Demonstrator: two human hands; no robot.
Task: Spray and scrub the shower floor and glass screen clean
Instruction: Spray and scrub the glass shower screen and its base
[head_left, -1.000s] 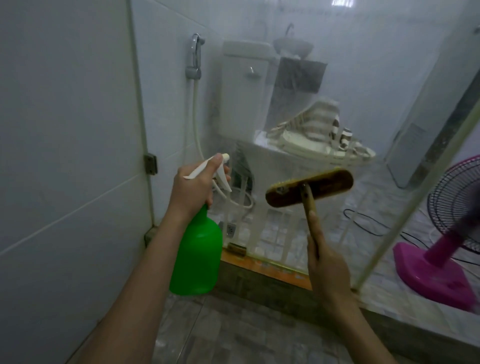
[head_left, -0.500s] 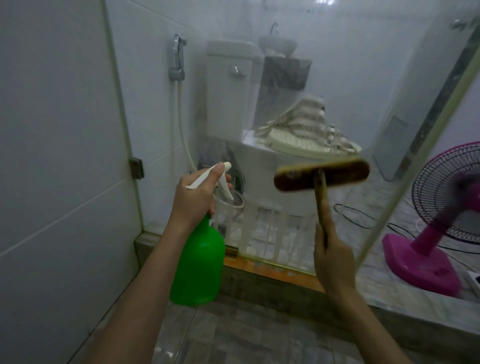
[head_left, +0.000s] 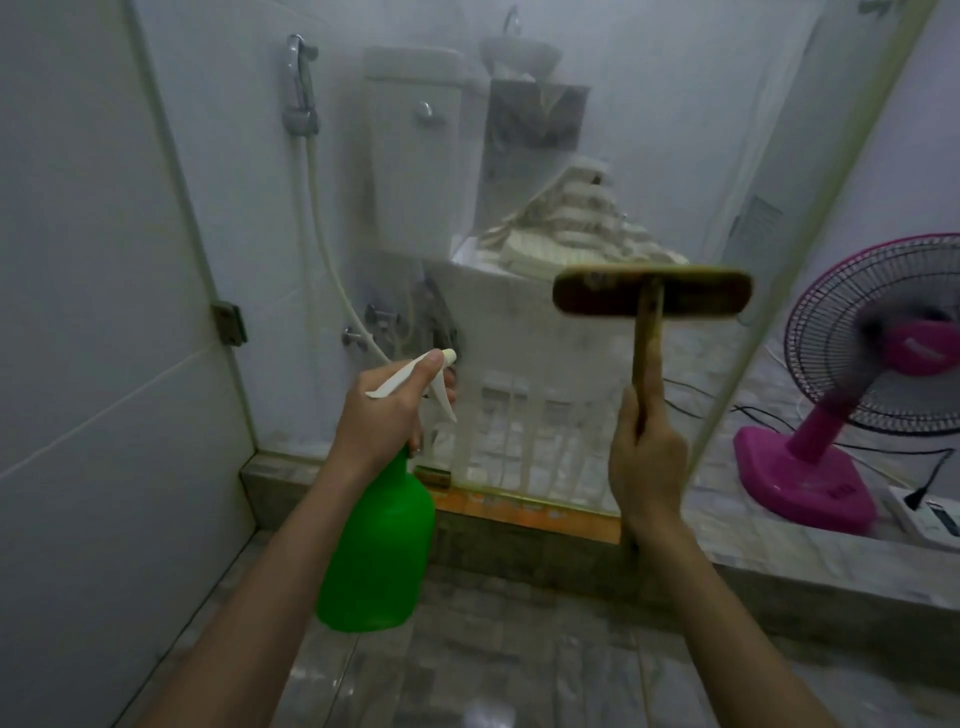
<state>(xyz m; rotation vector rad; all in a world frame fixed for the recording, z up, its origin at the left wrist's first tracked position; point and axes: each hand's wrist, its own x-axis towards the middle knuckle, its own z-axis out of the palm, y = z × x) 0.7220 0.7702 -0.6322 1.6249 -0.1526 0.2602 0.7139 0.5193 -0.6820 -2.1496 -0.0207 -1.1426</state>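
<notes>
A green spray bottle (head_left: 379, 551) with a white trigger head hangs upright from my left hand (head_left: 387, 415), whose fingers curl round its neck and trigger, nozzle toward the glass screen (head_left: 582, 156). My right hand (head_left: 647, 462) grips the wooden handle of a scrub brush (head_left: 652, 300), index finger laid along the handle. The brush head is held level against the lower right part of the glass. The glass is cloudy, with wet streaks running down near its bottom edge. The grey tiled shower floor (head_left: 467, 665) lies below my arms.
White tiled wall (head_left: 88, 312) stands close on the left, with a glass hinge (head_left: 227, 322). A stone kerb (head_left: 779, 571) runs under the glass. Behind the glass are a toilet, a hose sprayer and a folded towel. A pink fan (head_left: 852, 395) and power strip stand outside at right.
The brush head has risen and shifted right across the glass while levelling out. The spray bottle stayed in about the same place. The view has panned slightly.
</notes>
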